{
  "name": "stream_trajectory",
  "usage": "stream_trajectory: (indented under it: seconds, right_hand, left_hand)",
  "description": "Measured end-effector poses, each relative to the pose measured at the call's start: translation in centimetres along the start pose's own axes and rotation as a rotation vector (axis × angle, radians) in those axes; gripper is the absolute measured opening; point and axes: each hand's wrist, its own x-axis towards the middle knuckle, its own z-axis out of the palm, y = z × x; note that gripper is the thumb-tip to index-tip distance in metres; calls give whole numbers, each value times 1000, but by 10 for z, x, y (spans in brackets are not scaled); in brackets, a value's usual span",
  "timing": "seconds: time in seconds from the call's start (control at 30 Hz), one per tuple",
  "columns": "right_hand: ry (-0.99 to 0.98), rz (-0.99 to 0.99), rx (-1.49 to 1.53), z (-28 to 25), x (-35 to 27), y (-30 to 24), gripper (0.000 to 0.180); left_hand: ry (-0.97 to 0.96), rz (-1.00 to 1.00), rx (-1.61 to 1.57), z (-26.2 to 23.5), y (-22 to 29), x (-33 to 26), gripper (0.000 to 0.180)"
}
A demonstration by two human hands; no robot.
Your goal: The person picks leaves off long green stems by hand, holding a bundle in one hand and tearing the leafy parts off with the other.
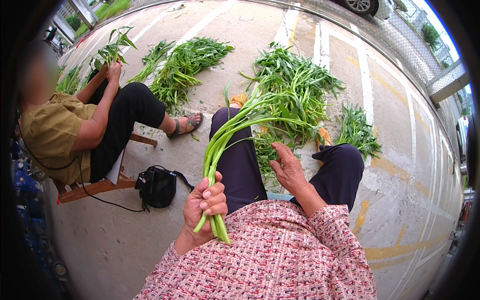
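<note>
The left hand [204,207] is closed around a bunch of green stalks [235,135], cut ends down over the lap. The right hand [288,170] hovers open above the loose greens pile [295,85] on the pavement [165,160], seemingly gathering; adding another stalk calls for reaching to the pile's near edge.

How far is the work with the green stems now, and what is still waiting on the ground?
Looks done: a neat row of stems lies on the concrete by the other person. In hand: the left hand grips a bunch of long green stems near the cut ends; the right hand is open, reaching toward the loose pile. Left: that pile and a smaller heap, probably unsorted.
</note>
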Motion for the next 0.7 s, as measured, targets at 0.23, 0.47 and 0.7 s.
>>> stream_trajectory:
  seconds: [0.23,0.47,0.7]
  right_hand:
    - [-13,-98,-111,8,43,-5,41]
    - [-111,50,-101,16,59,-10,26]
    - [-82,45,-40,17,46,-6,21]
  left_hand:
    - [3,-6,20,1,1,0,29]
    - [-5,-9,16,1,2,0,29]
    - [2,-3,16,0,1,-1,28]
